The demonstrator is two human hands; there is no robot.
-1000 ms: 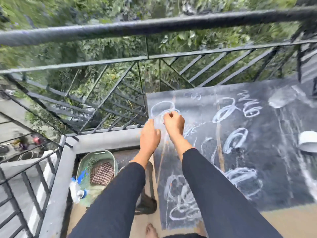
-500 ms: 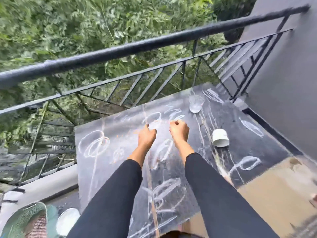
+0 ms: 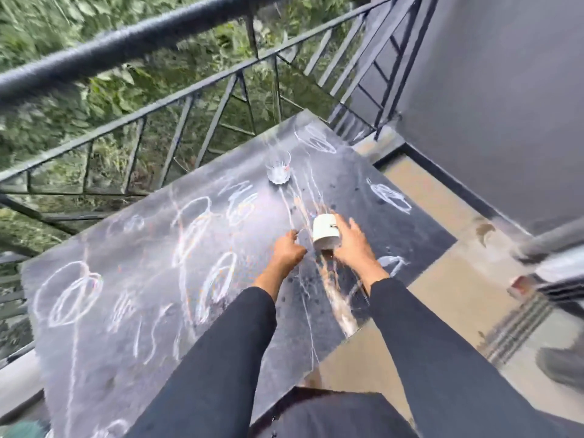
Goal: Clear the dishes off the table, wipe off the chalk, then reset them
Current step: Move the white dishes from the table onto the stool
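White cup [image 3: 325, 232]: short, cylindrical, small dark mark on side; standing on table [image 3: 126, 311], sitting just left of right hand's [image 3: 354, 245] spread fingers, apparently touching them, contact blurring. Also sitting just right of left hand [image 3: 287, 248], apart from its curled fingers.
Clear glass [image 3: 278, 170]: standing upright, well beyond both hands, toward table's far edge.
Table: dark slab lying beneath both hands, carrying white chalk loops [image 3: 68, 294], mostly left of left hand; pale streak running from cup toward near edge.
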